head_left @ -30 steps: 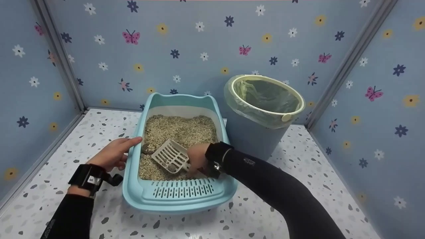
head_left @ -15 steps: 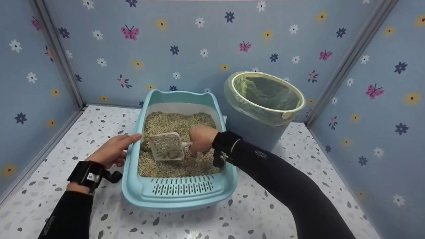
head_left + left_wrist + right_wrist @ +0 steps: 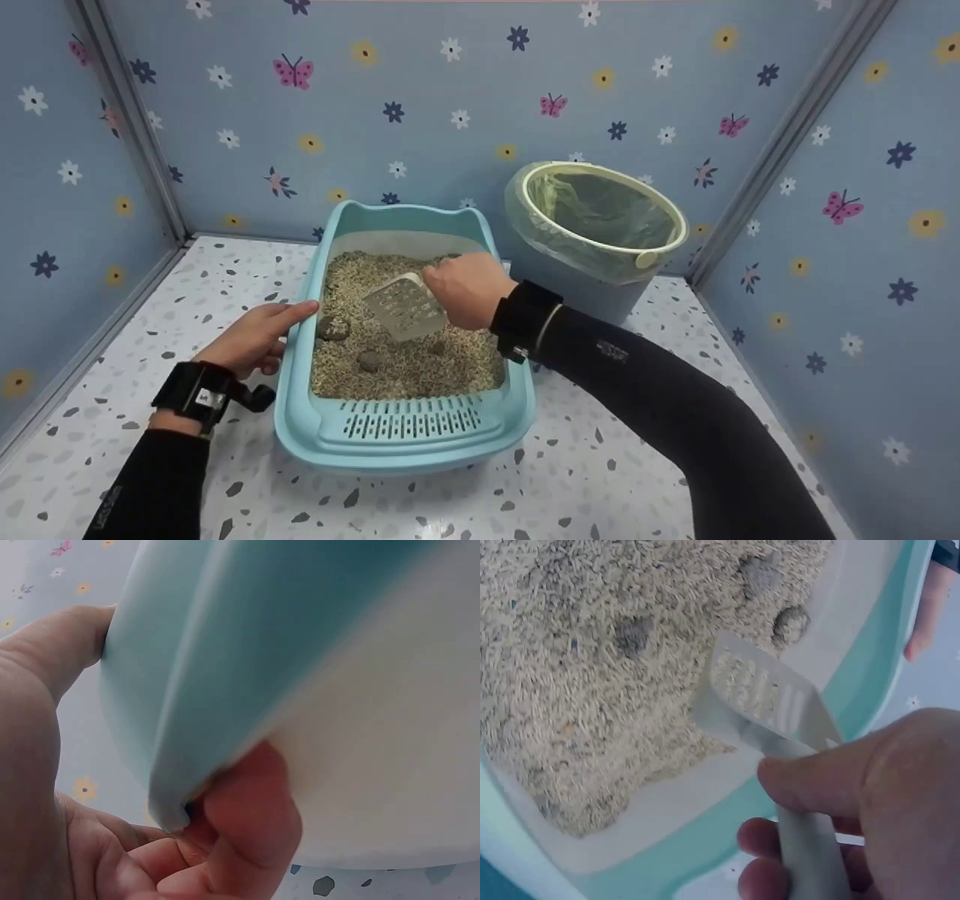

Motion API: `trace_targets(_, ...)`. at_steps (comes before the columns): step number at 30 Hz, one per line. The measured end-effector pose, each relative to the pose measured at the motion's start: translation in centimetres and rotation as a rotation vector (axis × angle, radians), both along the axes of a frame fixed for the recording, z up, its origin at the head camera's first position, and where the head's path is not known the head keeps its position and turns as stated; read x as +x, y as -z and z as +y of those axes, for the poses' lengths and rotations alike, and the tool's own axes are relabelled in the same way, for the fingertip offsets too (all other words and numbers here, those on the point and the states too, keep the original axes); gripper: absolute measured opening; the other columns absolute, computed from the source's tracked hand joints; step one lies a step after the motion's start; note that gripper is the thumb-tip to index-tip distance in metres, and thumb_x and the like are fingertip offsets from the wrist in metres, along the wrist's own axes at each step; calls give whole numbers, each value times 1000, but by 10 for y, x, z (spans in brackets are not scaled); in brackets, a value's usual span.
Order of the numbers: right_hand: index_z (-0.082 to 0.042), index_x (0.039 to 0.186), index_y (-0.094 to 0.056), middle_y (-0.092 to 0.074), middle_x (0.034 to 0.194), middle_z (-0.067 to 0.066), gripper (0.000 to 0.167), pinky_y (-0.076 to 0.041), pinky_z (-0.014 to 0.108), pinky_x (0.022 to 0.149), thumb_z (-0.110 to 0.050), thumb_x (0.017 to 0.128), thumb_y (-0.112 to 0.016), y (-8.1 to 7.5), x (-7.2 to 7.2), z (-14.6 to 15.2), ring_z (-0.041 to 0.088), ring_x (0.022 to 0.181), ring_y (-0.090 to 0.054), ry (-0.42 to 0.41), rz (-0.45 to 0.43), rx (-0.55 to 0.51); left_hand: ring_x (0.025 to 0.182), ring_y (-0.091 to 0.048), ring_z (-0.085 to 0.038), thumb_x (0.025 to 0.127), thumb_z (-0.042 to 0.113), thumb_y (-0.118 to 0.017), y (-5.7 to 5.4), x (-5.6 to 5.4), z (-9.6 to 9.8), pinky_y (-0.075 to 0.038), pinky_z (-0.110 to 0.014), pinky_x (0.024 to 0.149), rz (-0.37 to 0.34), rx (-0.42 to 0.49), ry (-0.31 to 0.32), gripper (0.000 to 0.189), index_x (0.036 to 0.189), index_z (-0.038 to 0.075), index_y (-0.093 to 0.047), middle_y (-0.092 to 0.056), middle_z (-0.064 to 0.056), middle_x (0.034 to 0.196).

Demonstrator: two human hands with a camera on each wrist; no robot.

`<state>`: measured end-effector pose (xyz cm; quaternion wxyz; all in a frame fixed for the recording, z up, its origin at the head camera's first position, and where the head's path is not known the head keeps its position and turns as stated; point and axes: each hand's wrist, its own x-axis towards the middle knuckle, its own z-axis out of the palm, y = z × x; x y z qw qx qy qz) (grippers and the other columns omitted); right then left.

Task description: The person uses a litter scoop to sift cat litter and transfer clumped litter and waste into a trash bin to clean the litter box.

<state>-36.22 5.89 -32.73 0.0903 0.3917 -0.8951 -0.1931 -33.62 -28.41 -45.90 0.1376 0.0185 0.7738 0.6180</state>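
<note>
A pale slotted litter scoop (image 3: 405, 306) is gripped by its handle in my right hand (image 3: 472, 289). Its blade tilts over the litter (image 3: 450, 379), and in the right wrist view the slots of the scoop (image 3: 761, 694) show, with my thumb along the handle. My left hand (image 3: 247, 341) holds the left rim of the blue litter box (image 3: 294, 375). Fingers (image 3: 251, 817) curl under that rim in the left wrist view, the thumb on its outer side. Dark clumps lie on the litter: one clump (image 3: 369, 361) near the front, another clump (image 3: 332, 328) by the left wall.
Right of the box stands a blue-grey bin (image 3: 577, 292) lined with a translucent bag (image 3: 551, 244) under a cream ring. Flower-patterned panels (image 3: 420, 90) enclose the back and both sides. The surface (image 3: 247, 450) beneath is white with grey specks.
The scoop, earlier low in the litter with a clump on it, has risen and tipped over. A clump now lies on the litter beneath. The left hand stays on the rim.
</note>
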Motion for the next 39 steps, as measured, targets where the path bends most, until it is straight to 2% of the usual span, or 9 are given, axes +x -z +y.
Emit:
trace_targets(3,-11,97,-67,-73,87,7,7,-65,52,70,-9,97,-74,-17,1,7,26,75,-68,40,-29,16,53,-43,-7,110,65,-60,-1,0,1,-41,-24,48,3,-2,1,76,140,-3,-49,-65,-2,85)
trace_targets(7,-16,80,-54,-58,76,2,21,-64,54,66,-9,92,-71,-37,2,15,23,66,-52,112,-60,62,54,-44,-8,111,65,-60,-1,-1,1,-42,-24,49,6,-3,5,73,137,-2,-51,-66,-3,88)
trace_targets(12,-19,76,-48,-48,72,-1,27,-61,52,59,-9,86,-71,-50,4,19,20,64,-45,148,-28,147,54,-40,-7,110,65,-60,-2,-2,0,-41,-24,49,-1,-9,1,73,138,-1,-50,-64,-2,87)
trace_targets(19,-21,71,-41,-42,70,-4,44,-50,46,51,-23,93,-79,-31,2,15,17,60,-41,143,30,242,54,-40,-7,111,64,-60,1,-2,-1,-42,-25,50,-8,6,7,71,136,-1,-50,-62,-1,87)
trace_targets(27,-21,68,-40,-38,68,-4,48,-35,40,52,-27,98,-77,-8,-11,9,17,60,-34,159,-54,261,53,-38,-7,111,64,-60,0,-3,1,-41,-25,49,1,1,14,69,135,-1,-51,-60,1,82)
trace_targets(30,-22,69,-45,-41,68,-4,51,-39,40,56,-43,101,-80,-7,-19,9,17,63,-40,184,-134,250,53,-37,-8,111,63,-60,0,-3,1,-40,-25,50,-1,5,17,71,138,-2,-50,-61,-1,83)
trace_targets(34,-20,77,-58,-55,77,-3,51,-55,44,68,-60,97,-82,-6,-31,14,19,71,-55,238,-227,195,53,-37,-8,112,63,-60,0,-2,1,-40,-25,50,-1,8,21,72,139,-3,-50,-62,-2,86)
trace_targets(37,-17,89,-63,-64,87,-1,50,-63,49,78,-63,95,-82,-2,-39,18,21,78,-60,249,-261,161,53,-39,-7,112,62,-59,0,-2,0,-41,-25,50,5,1,21,72,139,-4,-51,-63,-2,86)
trace_targets(39,-16,90,-63,-63,88,0,51,-64,51,78,-64,96,-80,2,-44,19,21,77,-59,232,-271,152,53,-39,-8,112,62,-59,0,-1,-1,-41,-25,50,8,-3,18,72,140,-5,-51,-63,-1,85)
